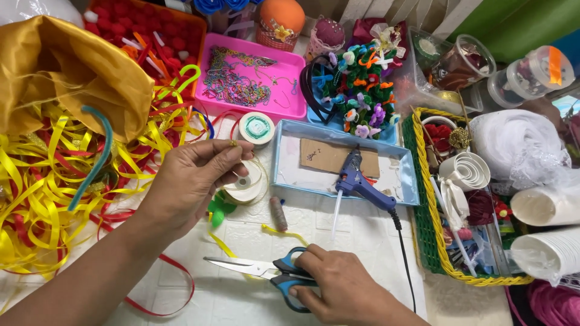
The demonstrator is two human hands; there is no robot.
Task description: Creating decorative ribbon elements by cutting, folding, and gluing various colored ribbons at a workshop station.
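On the cluttered white table [362, 241], the right hand [338, 287] grips scissors [272, 271]; the left hand [193, 181] pinches something tiny.

On the worktop [241, 302], the scissors [266, 271] lie nearest, under the right hand [335, 287]. Behind them a glue gun [359, 181] rests in a shallow tray [284, 181]. A basket [423, 241] stands right of the tray, a ribbon heap [48, 199] far left.

A white embossed table [254, 296] carries scissors [266, 271], ribbon spools [256, 128], trays [254, 75] and a basket [423, 229].
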